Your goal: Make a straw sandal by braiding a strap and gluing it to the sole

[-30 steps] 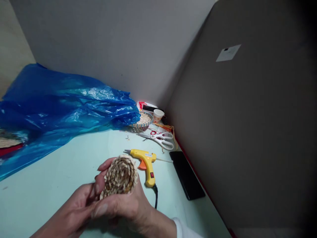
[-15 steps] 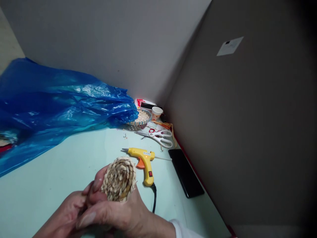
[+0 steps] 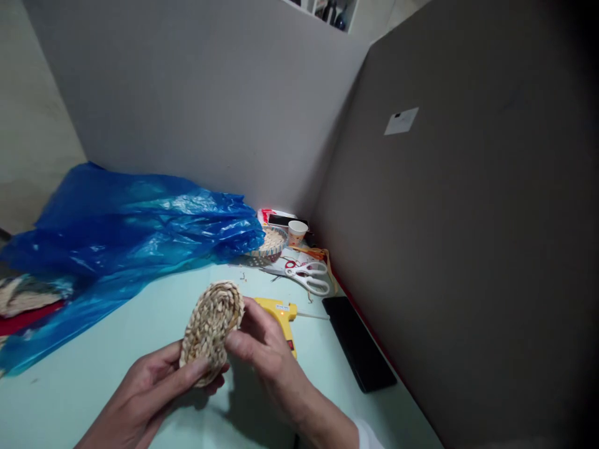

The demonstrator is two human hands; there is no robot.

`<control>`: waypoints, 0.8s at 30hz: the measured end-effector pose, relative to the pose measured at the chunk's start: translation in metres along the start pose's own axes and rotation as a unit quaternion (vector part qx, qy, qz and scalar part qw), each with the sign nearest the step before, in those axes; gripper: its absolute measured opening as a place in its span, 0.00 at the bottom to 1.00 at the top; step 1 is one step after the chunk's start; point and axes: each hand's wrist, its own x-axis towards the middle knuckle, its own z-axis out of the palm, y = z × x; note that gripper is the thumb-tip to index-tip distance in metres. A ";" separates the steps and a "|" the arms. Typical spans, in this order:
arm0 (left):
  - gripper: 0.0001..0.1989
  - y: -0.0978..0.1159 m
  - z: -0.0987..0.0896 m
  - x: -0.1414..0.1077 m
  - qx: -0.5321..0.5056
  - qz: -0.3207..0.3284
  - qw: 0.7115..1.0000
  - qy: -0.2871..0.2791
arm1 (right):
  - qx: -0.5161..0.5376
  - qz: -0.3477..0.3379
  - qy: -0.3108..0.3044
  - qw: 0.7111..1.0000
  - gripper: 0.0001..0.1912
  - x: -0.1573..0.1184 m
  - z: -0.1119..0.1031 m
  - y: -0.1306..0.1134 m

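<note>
A coiled, braided straw piece [image 3: 213, 327], oval and pale tan, is held up over the table with its flat face toward me. My left hand [image 3: 156, 386] grips its lower left end, thumb on the face and fingers behind. On the right edge, my right hand [image 3: 266, 349] pinches it between thumb and fingers. Partly hidden behind my right hand lies a yellow glue gun [image 3: 284, 315], a clear glue stick poking out of its back end.
White-handled scissors [image 3: 306, 274], a paper cup [image 3: 297, 232] and a round woven basket [image 3: 271, 243] stand toward the back corner. A black phone [image 3: 358, 343] lies at right. Blue plastic sheeting [image 3: 140, 218] covers the left back. Grey partitions [image 3: 210, 93] enclose the table.
The straw piece has turned and now shows its full oval face. My hands, close together before, have moved apart to its two sides. My view has tilted up.
</note>
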 end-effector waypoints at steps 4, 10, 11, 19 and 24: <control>0.19 0.004 -0.007 0.004 -0.002 0.008 0.999 -0.032 | -0.001 -0.019 0.067 0.998 0.18 0.006 -0.004 0.005; 0.23 0.020 -0.008 0.005 -0.028 0.014 0.998 0.055 | -0.057 0.040 0.005 0.998 0.21 0.007 -0.005 0.009; 0.22 0.022 -0.008 0.005 -0.023 0.013 0.998 0.063 | -0.064 0.052 -0.002 0.997 0.22 0.007 -0.005 0.010; 0.17 0.016 -0.011 0.006 0.003 0.005 0.998 0.062 | -0.072 0.075 -0.009 0.994 0.22 0.011 -0.008 0.021; 0.22 0.019 -0.007 0.007 -0.039 0.010 0.994 0.098 | -0.093 0.044 -0.035 0.994 0.23 0.011 -0.014 0.007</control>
